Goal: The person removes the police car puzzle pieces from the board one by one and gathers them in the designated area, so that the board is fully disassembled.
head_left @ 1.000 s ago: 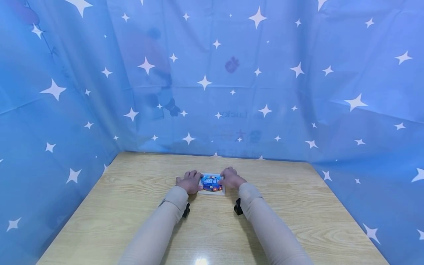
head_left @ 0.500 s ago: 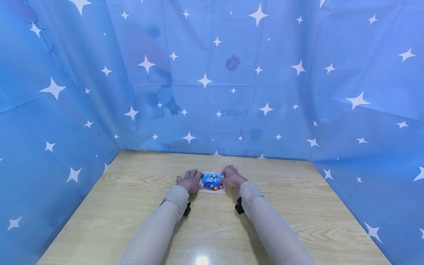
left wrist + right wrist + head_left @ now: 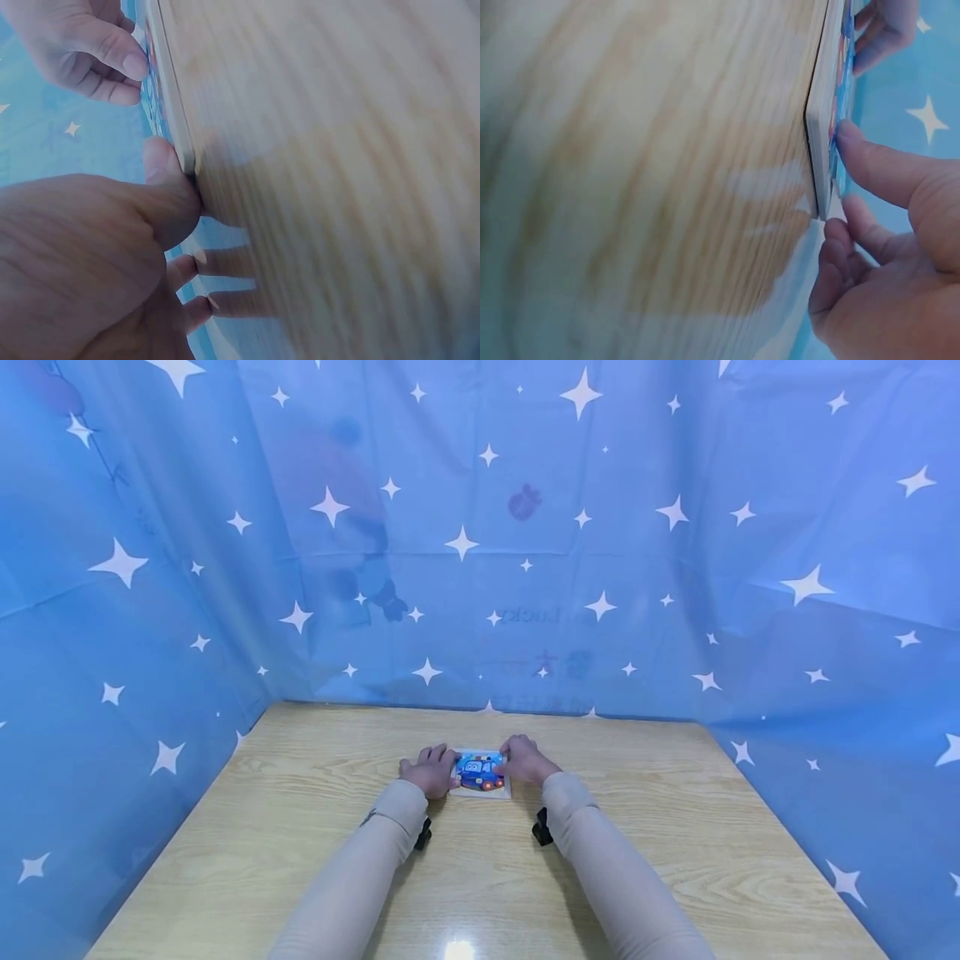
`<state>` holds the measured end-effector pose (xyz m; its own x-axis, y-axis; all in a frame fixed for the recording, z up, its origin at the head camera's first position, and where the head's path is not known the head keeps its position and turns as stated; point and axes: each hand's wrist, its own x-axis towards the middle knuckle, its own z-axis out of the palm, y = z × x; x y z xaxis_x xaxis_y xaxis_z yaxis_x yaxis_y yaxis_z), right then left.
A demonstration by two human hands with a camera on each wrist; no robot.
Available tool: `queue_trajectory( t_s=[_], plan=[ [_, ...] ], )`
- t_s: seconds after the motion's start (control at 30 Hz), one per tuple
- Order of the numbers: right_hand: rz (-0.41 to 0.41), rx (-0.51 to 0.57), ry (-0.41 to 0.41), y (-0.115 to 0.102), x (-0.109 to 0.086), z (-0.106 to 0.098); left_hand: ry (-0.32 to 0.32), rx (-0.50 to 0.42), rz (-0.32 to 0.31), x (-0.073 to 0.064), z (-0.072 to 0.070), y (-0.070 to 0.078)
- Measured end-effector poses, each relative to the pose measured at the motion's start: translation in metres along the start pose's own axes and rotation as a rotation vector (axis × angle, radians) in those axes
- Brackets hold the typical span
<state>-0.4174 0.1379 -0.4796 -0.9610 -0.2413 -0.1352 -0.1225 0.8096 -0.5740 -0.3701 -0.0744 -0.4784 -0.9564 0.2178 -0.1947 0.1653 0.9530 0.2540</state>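
Note:
A small flat board (image 3: 482, 793) with a pale rim and a cartoon blue car picture lies on the table between both hands. My left hand (image 3: 429, 772) holds its left side; in the left wrist view the thumb (image 3: 166, 169) is against the near corner (image 3: 178, 127) and other fingertips touch the tabletop. At the right side, my right hand (image 3: 527, 762) grips the board, thumb (image 3: 862, 150) on the picture and fingers curled by the edge (image 3: 821, 127). The wrist views see the board nearly edge-on, so most of the picture is hidden there.
The board lies on a light wood-grain table (image 3: 480, 877) toward its far side. A blue curtain (image 3: 480, 510) with white stars surrounds the table's back and sides. Black wrist devices (image 3: 542, 828) sit under the sleeves.
Both hands keep their places on the board. The whole head view has shifted slightly, and the right thumb and board show hardly any movement.

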Motion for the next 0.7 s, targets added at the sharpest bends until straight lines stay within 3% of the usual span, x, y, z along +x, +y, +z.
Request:
queue_trajectory(
  t_s=[0.7],
  plan=[
    [-0.085,0.083,-0.012,-0.0019,0.0004,0.003,-0.007,0.006,-0.01,0.004,0.0043,-0.003]
  ],
)
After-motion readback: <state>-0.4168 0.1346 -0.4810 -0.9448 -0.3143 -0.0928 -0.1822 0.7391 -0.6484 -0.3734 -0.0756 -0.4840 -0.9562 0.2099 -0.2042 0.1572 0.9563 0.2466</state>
